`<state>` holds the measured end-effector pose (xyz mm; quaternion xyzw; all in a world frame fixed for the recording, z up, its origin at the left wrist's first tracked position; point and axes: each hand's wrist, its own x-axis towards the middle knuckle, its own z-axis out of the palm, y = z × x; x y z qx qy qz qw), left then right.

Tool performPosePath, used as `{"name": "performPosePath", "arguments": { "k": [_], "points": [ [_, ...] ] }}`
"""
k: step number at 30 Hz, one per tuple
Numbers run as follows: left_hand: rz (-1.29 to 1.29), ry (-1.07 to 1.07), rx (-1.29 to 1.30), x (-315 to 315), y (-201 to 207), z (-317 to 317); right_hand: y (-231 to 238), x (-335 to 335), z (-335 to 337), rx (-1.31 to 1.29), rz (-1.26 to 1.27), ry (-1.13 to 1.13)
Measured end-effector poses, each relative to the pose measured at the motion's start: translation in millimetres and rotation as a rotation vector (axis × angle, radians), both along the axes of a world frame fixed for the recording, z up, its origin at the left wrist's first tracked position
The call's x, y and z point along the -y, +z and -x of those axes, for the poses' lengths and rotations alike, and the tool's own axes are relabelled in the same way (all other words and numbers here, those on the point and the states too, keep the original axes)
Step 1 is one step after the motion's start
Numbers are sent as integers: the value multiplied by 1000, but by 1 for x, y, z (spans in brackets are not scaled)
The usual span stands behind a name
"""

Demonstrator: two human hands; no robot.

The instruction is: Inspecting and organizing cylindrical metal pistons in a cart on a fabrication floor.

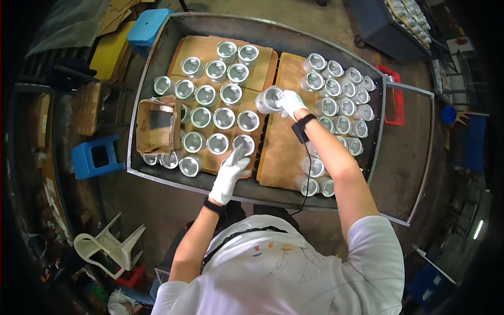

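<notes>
My right hand (291, 104), in a white glove, grips a silvery metal cup (269, 100) by its side. That cup is tilted above the gap between two brown boards. My left hand (231, 176), also gloved, has its fingers stretched out, greyish at the tips. They overlap the near rim of another metal cup (244, 140) standing on the left board; whether they press on it is hard to tell. Several like cups (224, 118) stand mouth up in loose rows around it. On the right board (281, 142), more cups (330, 87) are packed closely along the far right side.
A metal-framed table (262, 199) holds both boards. An open cardboard box (173, 123) sits at its left end among cups. Blue stools (97, 156), a white plastic chair (113, 247) and a red crate (391, 97) surround the table. A dark cable (307, 173) hangs from my right wristband.
</notes>
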<state>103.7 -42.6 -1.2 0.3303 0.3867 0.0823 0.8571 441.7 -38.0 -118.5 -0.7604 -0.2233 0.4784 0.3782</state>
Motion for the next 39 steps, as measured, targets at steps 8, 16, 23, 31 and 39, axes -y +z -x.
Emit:
{"name": "performPosePath", "arguments": {
  "k": [8, 16, 23, 31, 39],
  "points": [
    [-26, 221, -148, 10, -1, 81, -73, -69, 20, 718, 309, 281],
    [-36, 205, -116, 5, -7, 77, -53, -45, 15, 173, 295, 76],
    [-21, 144, -172, 15, -10, 61, -14, 2, -64, 1414, 557, 189],
    [22, 183, -244, 49, -12, 55, -35, 4, -103, 1467, 592, 506],
    [-49, 112, -156, 57, 3, 20, 10, 66, -72, 325, -94, 362]
  ]
}}
